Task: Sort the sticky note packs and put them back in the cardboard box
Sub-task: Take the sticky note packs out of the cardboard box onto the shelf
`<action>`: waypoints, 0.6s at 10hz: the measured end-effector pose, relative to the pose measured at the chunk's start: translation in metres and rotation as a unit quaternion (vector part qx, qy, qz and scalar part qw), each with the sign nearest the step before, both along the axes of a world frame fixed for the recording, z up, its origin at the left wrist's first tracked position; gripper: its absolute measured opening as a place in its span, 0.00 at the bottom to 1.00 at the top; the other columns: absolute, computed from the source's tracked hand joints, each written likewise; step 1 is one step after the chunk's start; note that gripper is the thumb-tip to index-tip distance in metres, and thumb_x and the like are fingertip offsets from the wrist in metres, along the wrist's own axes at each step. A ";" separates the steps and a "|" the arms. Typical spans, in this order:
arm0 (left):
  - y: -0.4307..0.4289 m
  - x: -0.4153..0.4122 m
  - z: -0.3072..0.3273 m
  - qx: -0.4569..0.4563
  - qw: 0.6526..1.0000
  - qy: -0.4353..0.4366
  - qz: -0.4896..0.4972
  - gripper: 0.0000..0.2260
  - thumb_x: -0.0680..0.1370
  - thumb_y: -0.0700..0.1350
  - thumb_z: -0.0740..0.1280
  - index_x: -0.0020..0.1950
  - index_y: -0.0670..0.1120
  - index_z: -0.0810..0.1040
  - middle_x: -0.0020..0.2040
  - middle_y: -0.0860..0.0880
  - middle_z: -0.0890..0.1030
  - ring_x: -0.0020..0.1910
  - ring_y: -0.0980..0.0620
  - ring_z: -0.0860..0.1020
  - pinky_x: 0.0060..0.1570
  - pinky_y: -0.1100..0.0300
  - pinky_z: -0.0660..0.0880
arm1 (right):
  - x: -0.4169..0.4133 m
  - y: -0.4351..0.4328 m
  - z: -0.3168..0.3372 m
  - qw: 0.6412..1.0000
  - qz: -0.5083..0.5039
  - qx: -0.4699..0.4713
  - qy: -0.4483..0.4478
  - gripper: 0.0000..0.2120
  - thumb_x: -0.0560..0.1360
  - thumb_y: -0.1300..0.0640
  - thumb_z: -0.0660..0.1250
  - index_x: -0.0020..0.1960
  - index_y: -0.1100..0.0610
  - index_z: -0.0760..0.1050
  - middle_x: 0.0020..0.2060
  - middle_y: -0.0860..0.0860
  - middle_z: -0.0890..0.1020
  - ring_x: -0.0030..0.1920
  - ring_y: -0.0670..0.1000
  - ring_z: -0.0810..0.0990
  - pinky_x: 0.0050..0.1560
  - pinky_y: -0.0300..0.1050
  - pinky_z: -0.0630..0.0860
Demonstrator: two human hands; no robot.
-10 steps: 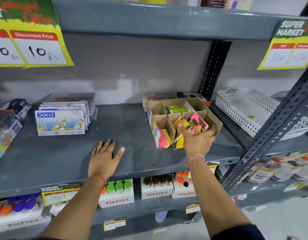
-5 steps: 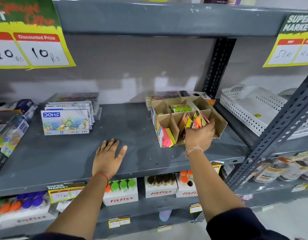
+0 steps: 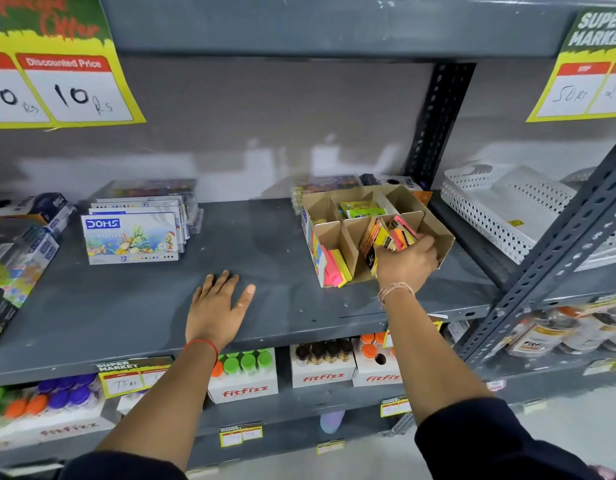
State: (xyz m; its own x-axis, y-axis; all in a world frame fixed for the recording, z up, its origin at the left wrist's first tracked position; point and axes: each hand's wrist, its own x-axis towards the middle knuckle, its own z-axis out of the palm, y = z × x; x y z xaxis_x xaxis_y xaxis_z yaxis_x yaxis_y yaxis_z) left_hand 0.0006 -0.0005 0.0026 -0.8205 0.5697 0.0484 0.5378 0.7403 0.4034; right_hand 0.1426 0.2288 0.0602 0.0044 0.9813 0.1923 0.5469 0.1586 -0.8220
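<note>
A divided cardboard box (image 3: 441, 233) stands on the grey shelf (image 3: 265, 258) at the right. My right hand (image 3: 405, 265) reaches into its front middle compartment, shut on several sticky note packs (image 3: 386, 235) in yellow, orange and pink. Pink and yellow packs (image 3: 336, 270) stand in the front left compartment. Green packs (image 3: 362, 208) lie in a rear compartment. My left hand (image 3: 216, 303) rests flat on the shelf, fingers spread, holding nothing.
A stack of DOMS crayon boxes (image 3: 131, 239) stands at the left of the shelf. A white perforated basket (image 3: 500, 206) sits right of the box behind a slanted metal upright (image 3: 556, 254). Fitfizz bottle cartons (image 3: 244, 375) fill the shelf below.
My right hand has pushed the bundle of packs down and deeper into the box's front compartment. The left hand has stayed flat on the shelf.
</note>
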 end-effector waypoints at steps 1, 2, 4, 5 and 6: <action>0.000 0.000 0.000 -0.002 1.000 0.003 0.000 0.25 0.78 0.58 0.51 0.72 0.49 0.62 0.76 0.49 0.61 0.76 0.47 0.53 0.75 0.50 0.51 | 0.002 0.002 0.001 1.000 -0.005 0.026 -0.008 0.30 0.63 0.60 0.72 0.61 0.65 0.64 0.56 0.65 0.74 0.57 0.64 0.72 0.55 0.56 0.72; 0.000 0.000 0.000 -0.004 1.000 0.004 0.002 0.25 0.78 0.59 0.50 0.72 0.49 0.62 0.76 0.49 0.61 0.76 0.48 0.53 0.75 0.50 0.51 | 0.003 0.004 0.000 0.998 0.032 0.033 -0.051 0.25 0.66 0.61 0.72 0.58 0.67 0.66 0.57 0.66 0.72 0.58 0.65 0.72 0.55 0.57 0.73; 0.000 0.001 0.000 -0.006 1.000 0.006 -0.001 0.25 0.78 0.59 0.50 0.72 0.49 0.62 0.76 0.49 0.60 0.76 0.48 0.53 0.75 0.50 0.51 | 0.006 -0.003 -0.008 0.990 0.061 0.072 -0.103 0.33 0.70 0.61 0.71 0.69 0.67 0.59 0.63 0.65 0.67 0.63 0.65 0.68 0.64 0.56 0.68; 0.001 0.001 0.000 -0.008 1.000 0.009 -0.002 0.25 0.78 0.59 0.50 0.72 0.49 0.62 0.76 0.49 0.60 0.76 0.48 0.53 0.75 0.50 0.51 | 0.004 -0.002 -0.006 0.991 0.061 0.072 -0.098 0.37 0.70 0.62 0.70 0.72 0.68 0.54 0.63 0.65 0.67 0.63 0.64 0.67 0.65 0.54 0.66; 0.000 0.001 0.000 -0.009 1.000 0.008 -0.003 0.25 0.78 0.59 0.49 0.72 0.49 0.62 0.76 0.49 0.60 0.76 0.48 0.53 0.75 0.50 0.51 | 0.004 0.003 -0.004 0.992 0.063 0.048 -0.101 0.37 0.69 0.60 0.71 0.71 0.70 0.55 0.62 0.65 0.68 0.61 0.64 0.68 0.65 0.53 0.66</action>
State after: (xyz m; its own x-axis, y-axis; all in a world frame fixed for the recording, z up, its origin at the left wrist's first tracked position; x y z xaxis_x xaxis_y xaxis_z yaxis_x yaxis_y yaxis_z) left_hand 0.0015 0.0000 0.0024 -0.8162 0.5754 0.0518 0.5486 0.7439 0.3816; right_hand 0.1467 0.2322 0.0565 -0.1660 0.9486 0.2693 0.6698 0.3089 -0.6752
